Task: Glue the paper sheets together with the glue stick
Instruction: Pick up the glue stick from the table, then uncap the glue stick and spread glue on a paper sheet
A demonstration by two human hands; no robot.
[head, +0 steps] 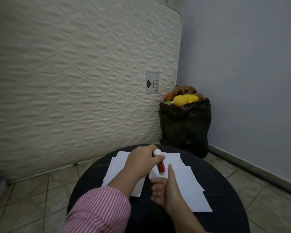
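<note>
We see two bare hands and forearms, nothing worn on fingers or wrists that we can make out. Left hand (142, 159): arm comes out of a sleeve (97, 209), pink-red and white thin stripes, loose cuff bunched partway up the forearm. Right hand (165, 187): forearm bare down to the frame edge, no sleeve visible.
</note>
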